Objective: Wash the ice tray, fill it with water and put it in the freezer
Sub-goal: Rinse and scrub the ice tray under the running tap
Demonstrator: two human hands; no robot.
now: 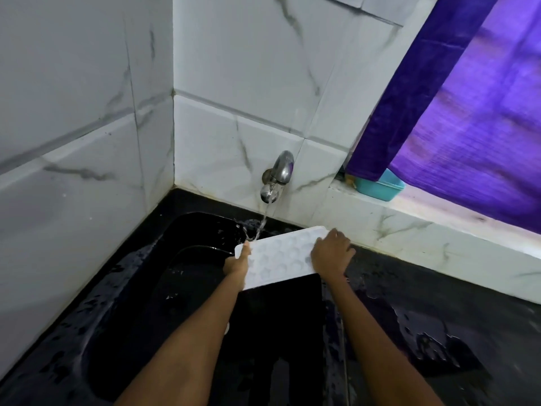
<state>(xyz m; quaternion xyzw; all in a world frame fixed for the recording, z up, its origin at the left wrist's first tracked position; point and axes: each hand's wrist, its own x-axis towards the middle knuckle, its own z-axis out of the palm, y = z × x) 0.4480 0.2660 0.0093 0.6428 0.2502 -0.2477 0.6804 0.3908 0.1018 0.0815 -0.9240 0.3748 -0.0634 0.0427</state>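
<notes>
Now both hands hold unlabelled ice tray under tap.

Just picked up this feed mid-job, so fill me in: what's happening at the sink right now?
A person holds a white ice tray over a black sink, left hand gripping its left end and right hand on its right end. The wall tap is running, and the water stream lands near the tray's far left corner. The black countertop is wet. A teal tub sits on the ledge under a purple curtain.
</notes>
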